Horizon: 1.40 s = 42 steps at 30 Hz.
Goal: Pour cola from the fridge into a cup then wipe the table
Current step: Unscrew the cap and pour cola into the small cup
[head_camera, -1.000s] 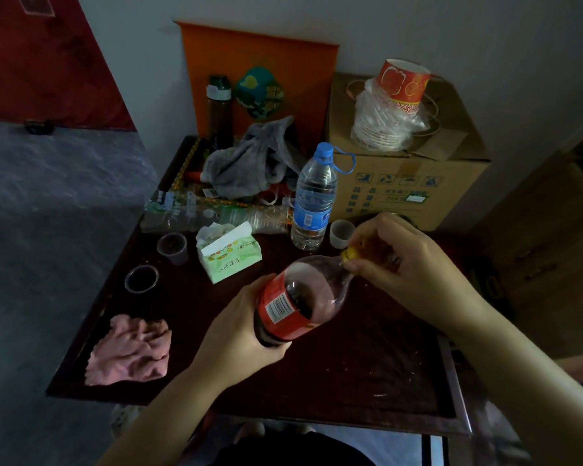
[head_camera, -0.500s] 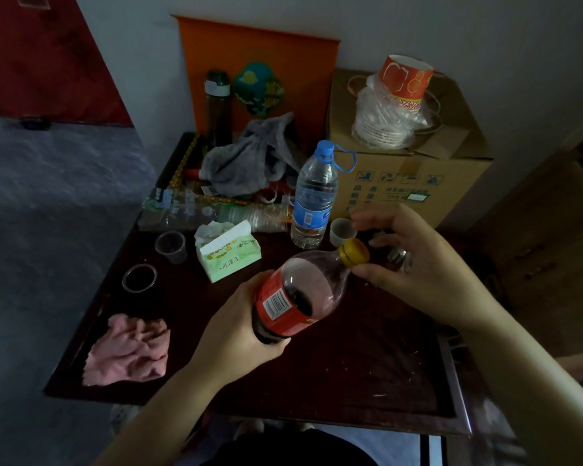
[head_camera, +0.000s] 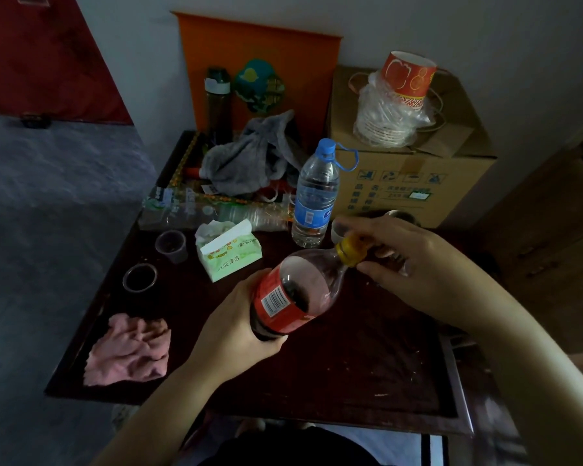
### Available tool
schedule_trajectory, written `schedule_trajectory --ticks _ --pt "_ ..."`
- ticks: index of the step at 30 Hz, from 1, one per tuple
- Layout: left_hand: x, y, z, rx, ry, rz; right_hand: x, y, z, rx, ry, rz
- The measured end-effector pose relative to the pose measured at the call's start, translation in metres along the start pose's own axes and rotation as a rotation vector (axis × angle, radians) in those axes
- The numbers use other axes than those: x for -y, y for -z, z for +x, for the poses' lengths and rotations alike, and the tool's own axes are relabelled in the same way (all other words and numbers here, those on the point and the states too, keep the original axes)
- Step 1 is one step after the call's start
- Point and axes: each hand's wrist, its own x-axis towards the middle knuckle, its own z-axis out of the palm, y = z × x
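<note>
My left hand (head_camera: 236, 326) grips the lower half of a cola bottle (head_camera: 298, 294) with a red label, tilted so its neck points up and to the right over the dark table (head_camera: 350, 375). My right hand (head_camera: 414, 267) has its fingers closed around the bottle's yellow cap (head_camera: 349, 247). Two small clear plastic cups stand at the table's left: one (head_camera: 171, 245) nearer the tissue pack, one (head_camera: 139, 278) closer to the edge. A small white cup (head_camera: 337, 230) is partly hidden behind my right hand. A crumpled pink cloth (head_camera: 128, 351) lies at the front left corner.
A green tissue pack (head_camera: 228, 252), a water bottle (head_camera: 313, 196) with a blue cap, a grey cloth (head_camera: 249, 156) and flattened clear bottles (head_camera: 212, 213) crowd the back of the table. A cardboard box (head_camera: 408, 176) with stacked paper cups (head_camera: 394, 102) stands at the back right.
My right hand opened off the yellow cap half a second ago and has now closed on it again. The bottle stays tilted in my left hand.
</note>
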Motion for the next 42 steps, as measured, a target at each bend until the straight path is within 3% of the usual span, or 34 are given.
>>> schedule_trajectory --ticks 8,15,24,32,42 --pt "0.000 0.001 0.002 0.005 0.002 0.012 0.010 -0.011 0.004 -0.196 -0.162 -0.156" --pt "-0.001 0.002 0.000 0.009 -0.008 0.009 0.011 -0.008 0.005 -0.111 -0.084 0.014" --pt "0.002 0.001 0.001 0.020 0.002 0.012 0.008 -0.005 0.004 -0.062 -0.019 0.061" --pt "0.000 -0.001 0.005 0.030 0.006 0.026 0.011 -0.010 0.004 -0.207 -0.159 -0.168" --pt "0.002 -0.001 0.004 0.041 0.029 0.058 0.005 -0.002 0.004 -0.052 -0.063 0.038"
